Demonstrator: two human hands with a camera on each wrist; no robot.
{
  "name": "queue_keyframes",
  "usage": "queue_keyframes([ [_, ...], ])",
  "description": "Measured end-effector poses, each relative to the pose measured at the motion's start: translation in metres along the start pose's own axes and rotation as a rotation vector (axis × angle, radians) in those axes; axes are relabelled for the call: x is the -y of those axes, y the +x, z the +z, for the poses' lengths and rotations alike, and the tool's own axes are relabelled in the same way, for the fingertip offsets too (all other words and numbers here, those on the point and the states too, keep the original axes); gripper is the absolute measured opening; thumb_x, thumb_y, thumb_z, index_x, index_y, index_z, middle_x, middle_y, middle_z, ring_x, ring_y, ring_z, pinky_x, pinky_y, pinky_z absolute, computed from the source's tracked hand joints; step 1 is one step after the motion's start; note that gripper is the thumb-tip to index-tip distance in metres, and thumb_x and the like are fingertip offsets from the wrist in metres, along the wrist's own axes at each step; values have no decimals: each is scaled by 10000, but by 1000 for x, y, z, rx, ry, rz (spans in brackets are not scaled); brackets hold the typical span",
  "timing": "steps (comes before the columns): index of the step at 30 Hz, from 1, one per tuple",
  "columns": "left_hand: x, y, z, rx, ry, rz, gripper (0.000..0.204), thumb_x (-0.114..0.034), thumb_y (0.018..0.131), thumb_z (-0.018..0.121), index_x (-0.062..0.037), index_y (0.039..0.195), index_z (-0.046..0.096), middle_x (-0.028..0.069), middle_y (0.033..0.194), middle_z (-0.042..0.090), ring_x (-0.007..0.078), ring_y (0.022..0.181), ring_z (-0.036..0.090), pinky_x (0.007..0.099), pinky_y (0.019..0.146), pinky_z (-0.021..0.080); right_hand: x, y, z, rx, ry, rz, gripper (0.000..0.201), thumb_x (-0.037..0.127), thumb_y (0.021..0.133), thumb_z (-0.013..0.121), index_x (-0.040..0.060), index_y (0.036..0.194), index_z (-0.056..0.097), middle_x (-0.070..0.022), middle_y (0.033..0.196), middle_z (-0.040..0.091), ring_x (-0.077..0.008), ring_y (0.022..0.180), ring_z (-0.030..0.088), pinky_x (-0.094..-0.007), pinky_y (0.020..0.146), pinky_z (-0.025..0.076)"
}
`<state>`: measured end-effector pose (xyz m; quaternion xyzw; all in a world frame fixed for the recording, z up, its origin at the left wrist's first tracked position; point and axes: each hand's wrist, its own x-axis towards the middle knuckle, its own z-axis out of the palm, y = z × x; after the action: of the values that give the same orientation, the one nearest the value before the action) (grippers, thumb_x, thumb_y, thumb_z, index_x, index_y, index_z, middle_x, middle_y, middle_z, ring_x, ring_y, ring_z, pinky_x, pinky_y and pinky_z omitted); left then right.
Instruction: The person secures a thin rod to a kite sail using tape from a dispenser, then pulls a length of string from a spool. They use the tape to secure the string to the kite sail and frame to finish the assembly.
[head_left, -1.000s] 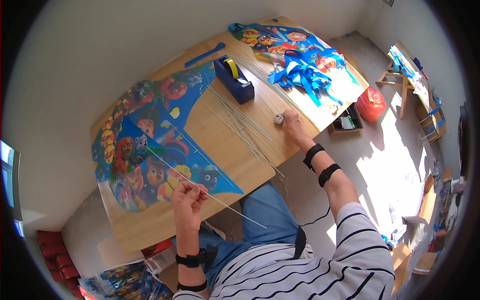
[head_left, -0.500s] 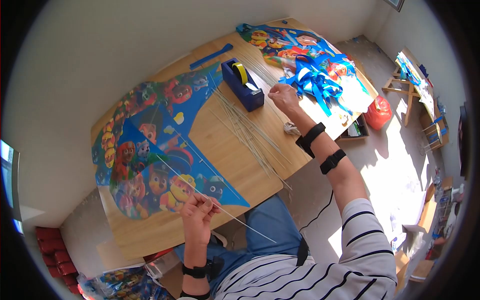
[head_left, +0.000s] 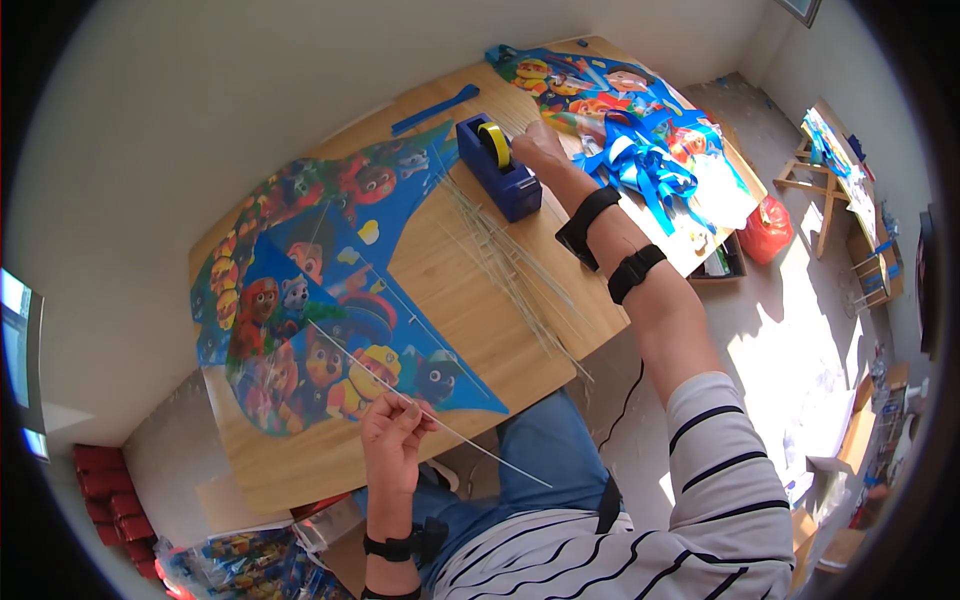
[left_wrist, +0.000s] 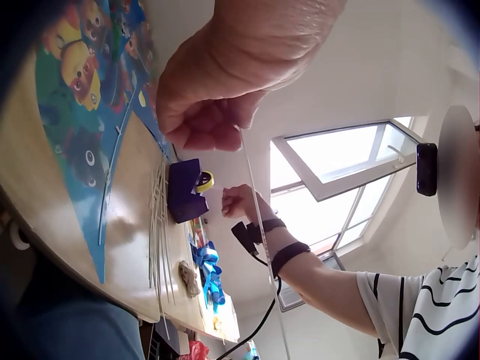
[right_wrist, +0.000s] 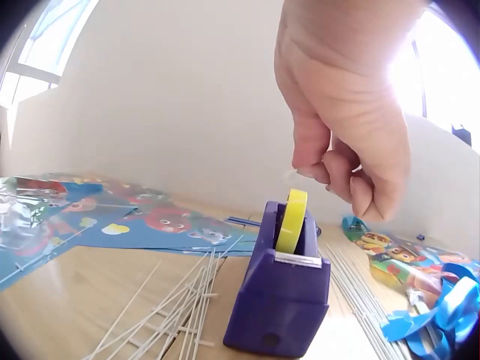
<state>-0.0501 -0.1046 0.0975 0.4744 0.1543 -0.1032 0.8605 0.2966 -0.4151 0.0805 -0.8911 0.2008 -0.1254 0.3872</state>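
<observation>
The right hand (head_left: 541, 146) has moved to the tape dispenser (right_wrist: 274, 315), fingertips together, any hold unclear; the left hand (head_left: 392, 445) pinches a light, springy-looking rod (head_left: 490, 451), best held mid-length, over the table's (head_left: 430, 265) near edge.

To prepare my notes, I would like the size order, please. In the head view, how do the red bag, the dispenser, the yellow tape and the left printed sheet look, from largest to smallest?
1. Left printed sheet
2. Dispenser
3. Red bag
4. Yellow tape
</observation>
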Motion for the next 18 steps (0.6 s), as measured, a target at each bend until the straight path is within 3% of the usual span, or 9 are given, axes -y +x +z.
queue_keyframes([
  [2, -2, 2, -1, 20, 8, 10, 70, -30, 904, 644, -38, 915, 574, 109, 879, 669, 169, 777, 648, 285, 718, 551, 33, 4, -27, 53, 111, 12, 175, 49, 705, 670, -97, 798, 644, -181, 709, 652, -293, 734, 654, -407, 621, 480],
  [5, -5, 1, 3, 43, 4, 20, 64, -27, 908, 638, -40, 918, 576, 108, 878, 669, 166, 778, 645, 280, 718, 544, 52, 3, -82, 238, 117, -353, 87, 44, 738, 662, -4, 718, 593, -78, 619, 518, -198, 592, 540, -348, 527, 398],
  [7, -7, -1, 10, 57, -2, 27, 59, -30, 913, 633, -41, 916, 575, 108, 875, 669, 162, 772, 643, 274, 715, 540, 56, -9, -117, 336, 295, -175, 75, 53, 756, 664, 16, 717, 612, -69, 636, 537, -162, 569, 535, -319, 504, 393],
  [8, -9, -2, 13, 61, -5, 28, 57, -32, 915, 631, -41, 915, 575, 108, 874, 669, 161, 769, 642, 271, 714, 537, 57, -17, -131, 368, 469, 128, 65, 64, 764, 669, 6, 742, 648, -95, 683, 600, -158, 593, 567, -309, 513, 415],
  [10, -11, -4, 19, 94, -10, 38, 46, -35, 923, 618, -41, 911, 574, 110, 868, 669, 156, 765, 640, 266, 711, 535, 47, -95, -188, 430, 712, 128, 190, 74, 750, 677, 26, 619, 548, -29, 601, 497, -113, 511, 447, -290, 466, 348],
  [12, -11, -3, 24, 128, -14, 36, 43, -39, 927, 610, -41, 906, 573, 110, 864, 670, 153, 756, 638, 263, 704, 534, 5, -180, -244, 486, 852, -3, 179, 81, 772, 665, 50, 634, 556, -18, 622, 504, -116, 541, 454, -270, 516, 356],
  [15, 6, 14, 34, 201, -1, -23, 41, -41, 929, 597, -45, 898, 570, 116, 864, 673, 163, 741, 645, 272, 695, 543, -61, -313, -299, 339, 830, 189, 98, 105, 793, 687, 39, 763, 621, 11, 684, 546, -81, 624, 492, -227, 626, 393],
  [17, 28, 38, 47, 281, 21, -99, 41, -35, 932, 581, -51, 896, 570, 128, 872, 675, 185, 739, 659, 292, 696, 563, -117, -357, -307, 355, 833, 437, 75, 91, 790, 693, 48, 786, 631, 1, 706, 579, -82, 638, 510, -221, 629, 400],
  [18, 43, 49, 62, 310, 9, -134, 38, -31, 935, 570, -53, 904, 565, 135, 885, 678, 190, 744, 660, 301, 702, 565, -133, -361, -298, 315, 764, 389, 62, 89, 803, 680, 55, 782, 633, 5, 704, 579, -79, 634, 511, -219, 626, 402],
])
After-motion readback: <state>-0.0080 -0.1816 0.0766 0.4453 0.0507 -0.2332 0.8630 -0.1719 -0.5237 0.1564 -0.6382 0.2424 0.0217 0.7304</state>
